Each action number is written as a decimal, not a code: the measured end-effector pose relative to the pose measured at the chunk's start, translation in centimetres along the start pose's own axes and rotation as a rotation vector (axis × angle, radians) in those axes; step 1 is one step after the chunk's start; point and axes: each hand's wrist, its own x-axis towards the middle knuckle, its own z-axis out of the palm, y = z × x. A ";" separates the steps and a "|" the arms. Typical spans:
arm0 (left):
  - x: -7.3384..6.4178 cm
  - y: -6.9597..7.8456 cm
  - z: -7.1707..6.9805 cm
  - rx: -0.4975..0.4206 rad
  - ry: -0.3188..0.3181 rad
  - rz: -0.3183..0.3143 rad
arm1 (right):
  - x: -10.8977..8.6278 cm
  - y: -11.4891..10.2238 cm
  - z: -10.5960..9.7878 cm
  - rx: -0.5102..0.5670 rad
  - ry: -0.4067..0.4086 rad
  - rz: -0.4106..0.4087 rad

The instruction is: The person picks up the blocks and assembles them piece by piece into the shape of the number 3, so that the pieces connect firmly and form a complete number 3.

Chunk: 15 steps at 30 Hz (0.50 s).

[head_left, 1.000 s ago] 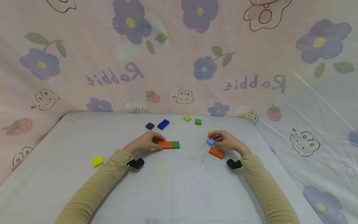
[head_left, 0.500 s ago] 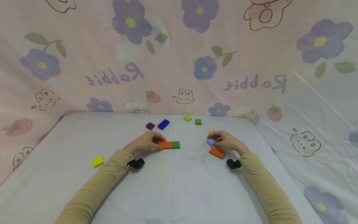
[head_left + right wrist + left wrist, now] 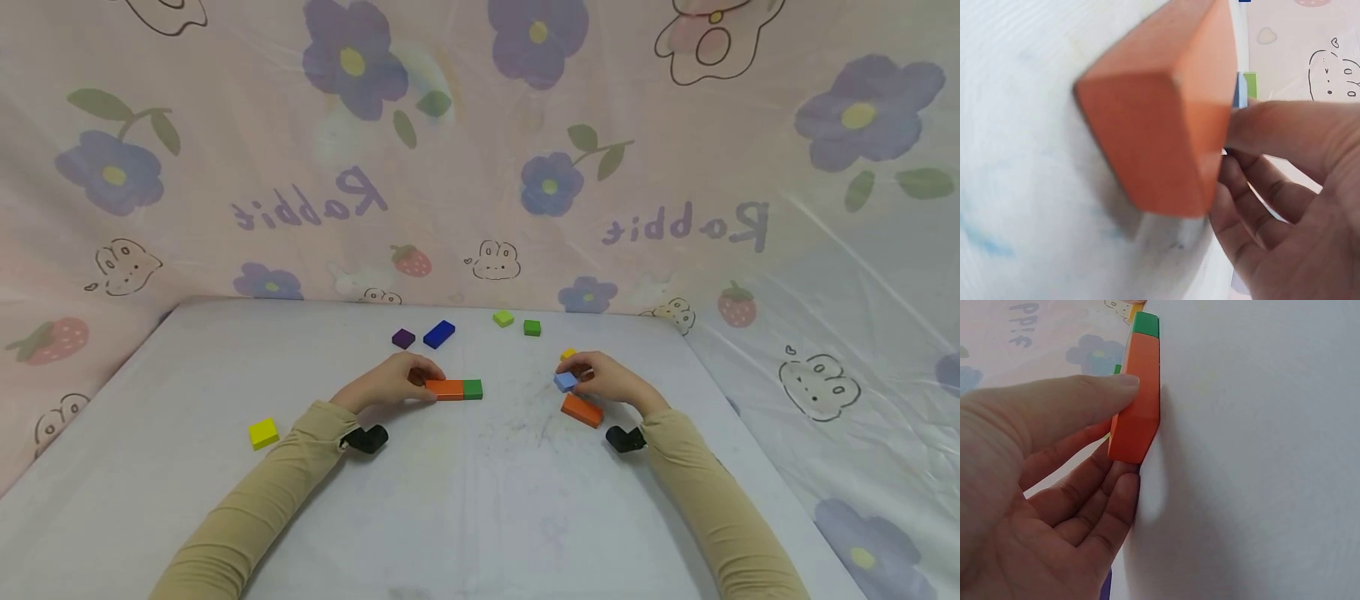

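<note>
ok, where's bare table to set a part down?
Biggest patch: the near table, between left sleeve and right sleeve. Also between yellow block and purple block, and a gap from dark green block to light blue block. Crowded: around the right hand, with that light blue block, right-side orange block and amber block.

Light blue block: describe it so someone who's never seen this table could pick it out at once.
On the white table, find the right hand. At that hand is the light blue block, between a partly hidden yellow block beyond and an orange block nearer the person. It is the only pale blue piece; the dark blue block farther back is longer.
</note>
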 end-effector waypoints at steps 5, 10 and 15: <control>0.0 0.0 0.1 0.011 0.000 -0.015 | 0.1 -0.2 0.1 0.000 0.001 -0.006; 0.1 0.0 0.1 0.023 0.004 -0.010 | -0.1 -0.3 0.2 -0.005 0.005 -0.007; 0.1 0.1 0.0 0.023 0.002 -0.011 | -0.2 -0.3 0.1 -0.012 0.011 -0.017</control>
